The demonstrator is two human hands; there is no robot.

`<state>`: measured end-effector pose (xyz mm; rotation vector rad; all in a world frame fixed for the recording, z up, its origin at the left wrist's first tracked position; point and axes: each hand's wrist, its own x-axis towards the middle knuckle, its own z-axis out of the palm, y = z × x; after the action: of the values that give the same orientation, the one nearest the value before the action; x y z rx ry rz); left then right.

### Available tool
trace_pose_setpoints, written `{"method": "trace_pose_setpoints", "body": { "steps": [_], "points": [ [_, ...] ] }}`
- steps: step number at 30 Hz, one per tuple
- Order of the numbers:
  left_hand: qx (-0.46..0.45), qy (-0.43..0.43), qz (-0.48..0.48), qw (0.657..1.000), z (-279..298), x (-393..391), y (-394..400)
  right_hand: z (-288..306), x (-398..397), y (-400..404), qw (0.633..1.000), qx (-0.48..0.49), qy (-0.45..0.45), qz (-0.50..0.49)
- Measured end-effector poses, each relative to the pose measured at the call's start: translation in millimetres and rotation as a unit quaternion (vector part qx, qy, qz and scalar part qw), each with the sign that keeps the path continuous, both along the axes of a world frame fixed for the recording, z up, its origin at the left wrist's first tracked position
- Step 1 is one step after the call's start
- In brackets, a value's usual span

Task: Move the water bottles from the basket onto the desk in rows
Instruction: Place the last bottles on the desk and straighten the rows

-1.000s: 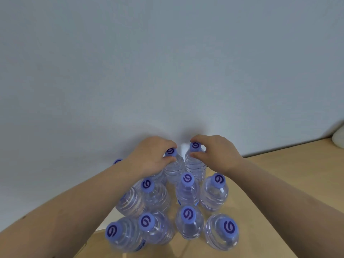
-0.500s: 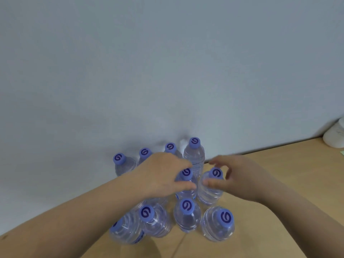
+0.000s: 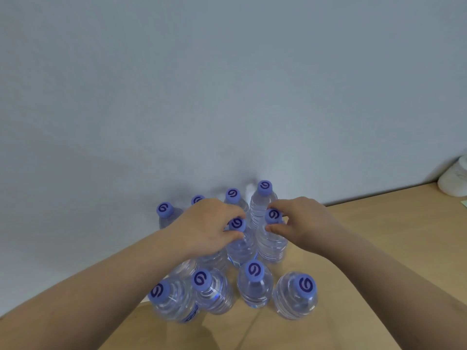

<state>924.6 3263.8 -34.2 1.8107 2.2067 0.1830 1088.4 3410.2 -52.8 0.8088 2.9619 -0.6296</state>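
Several clear water bottles with purple caps stand upright in rows on the wooden desk (image 3: 379, 236), close to the grey wall. My left hand (image 3: 207, 227) pinches the neck of a middle-row bottle (image 3: 240, 245) just under its cap. My right hand (image 3: 302, 219) pinches the neck of the bottle beside it (image 3: 271, 245), thumb below the cap and fingers behind it. Behind them stands the back row, ending in a tall bottle (image 3: 262, 200). The front row (image 3: 255, 284) stands nearest me. No basket is in view.
A white rounded object (image 3: 453, 183) sits at the far right against the wall. Bare desk lies to the right of the bottles and in front of them. The grey wall (image 3: 227, 84) runs right behind the back row.
Both hands have let go of the two back-row bottles, drawn back toward me and closed on the necks of two middle-row bottles.
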Motion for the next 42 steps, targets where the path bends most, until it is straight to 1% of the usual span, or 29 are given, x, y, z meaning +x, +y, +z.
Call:
{"method": "trace_pose_setpoints", "body": {
  "steps": [3, 6, 8, 10, 12, 13, 15, 16, 17, 19, 23, 30, 38, 42],
  "points": [
    [0.0, -0.002, -0.003, 1.0, -1, 6, 1, -1, 2, 2, 0.999, -0.026, -0.001, -0.023],
    [0.001, 0.007, -0.001, 1.0, 2, 9, 2, 0, 9, 2, 0.996, -0.077, 0.009, -0.049],
    [0.009, 0.042, -0.007, 0.999, 7, 9, -1, 1, 18, -2, 0.995, -0.077, 0.012, -0.055],
    [0.062, 0.087, -0.04, 0.993, 14, 13, -10, 4, 36, -9, 0.996, -0.05, 0.035, -0.063],
    [0.112, 0.109, -0.106, 0.982, 20, 25, -17, 11, 62, -21, 0.995, -0.052, 0.06, -0.057],
    [0.102, 0.113, -0.132, 0.979, 22, 33, -20, 15, 74, -27, 0.996, -0.067, 0.049, -0.044],
    [0.021, 0.094, -0.153, 0.984, 18, 45, -22, 18, 91, -41, 0.995, -0.092, -0.029, 0.0],
    [-0.018, 0.079, -0.157, 0.984, 14, 49, -23, 16, 94, -47, 0.993, -0.089, -0.067, 0.025],
    [-0.041, 0.069, -0.163, 0.983, 9, 50, -22, 13, 94, -50, 0.993, -0.074, -0.081, 0.045],
    [-0.055, 0.059, -0.162, 0.983, 6, 50, -21, 3, 91, -49, 0.996, -0.043, -0.067, 0.048],
    [-0.057, 0.058, -0.162, 0.983, 8, 50, -24, -3, 82, -43, 0.998, -0.015, -0.045, 0.043],
    [-0.058, 0.079, -0.145, 0.985, 7, 48, -28, -8, 62, -40, 0.999, -0.017, -0.023, 0.028],
    [-0.056, 0.075, -0.119, 0.988, 6, 50, -32, -7, 67, -43, 0.998, -0.063, 0.002, -0.019],
    [-0.056, 0.067, -0.098, 0.991, 10, 50, -35, -4, 74, -47, 0.998, -0.053, 0.007, -0.029]
  ]
}}
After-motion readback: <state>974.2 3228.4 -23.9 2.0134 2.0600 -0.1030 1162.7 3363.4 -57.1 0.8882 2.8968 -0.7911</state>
